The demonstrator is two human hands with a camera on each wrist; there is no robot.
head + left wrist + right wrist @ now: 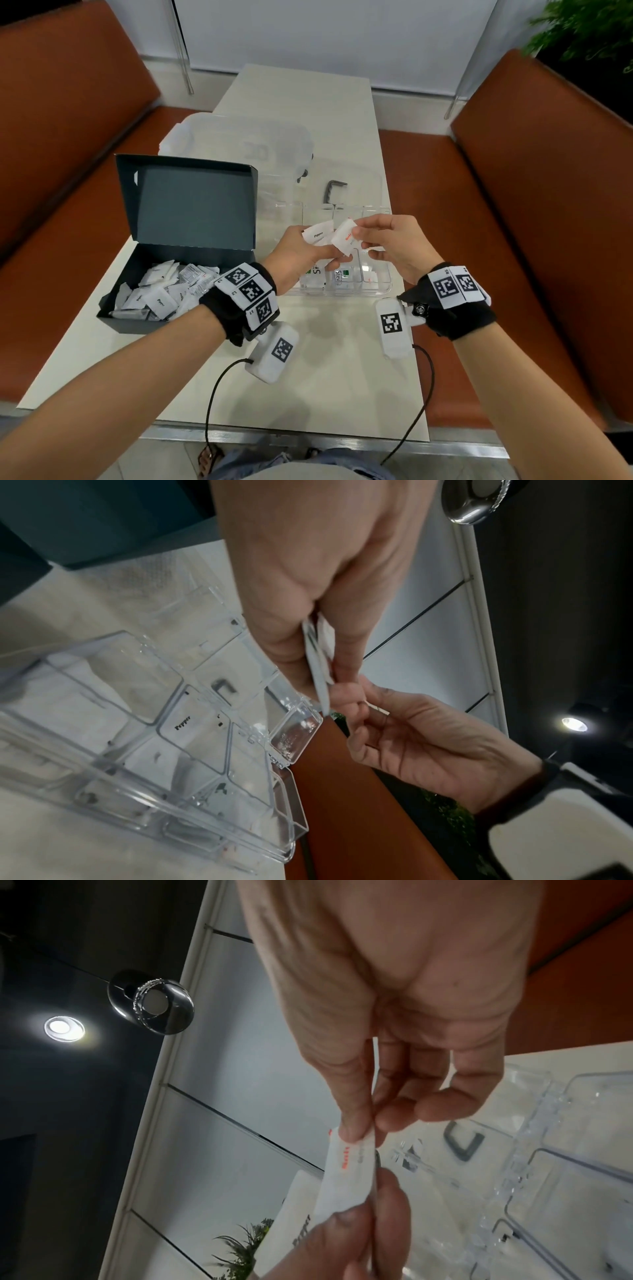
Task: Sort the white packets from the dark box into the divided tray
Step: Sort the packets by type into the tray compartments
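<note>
Your left hand point(301, 253) is holding two small white paper packets at the centre of the head view, above the clear plastic divided tray point(383, 291). One is a white packet with black "Pepper" lettering point(318, 233), lying against your left fingers. The other is a white packet with red lettering point(344, 236), and your right hand point(394, 246) is pinching its upper corner between thumb and forefinger while your left fingertips are gripping its lower end. The red word is too blurred to read. The open dark cardboard box point(185, 209) is sitting at the left of the frame, with a heap of white packets point(164, 291) inside. Your hands are hiding the tray's middle compartments; the near ones are showing packets with partly cut-off print.
</note>
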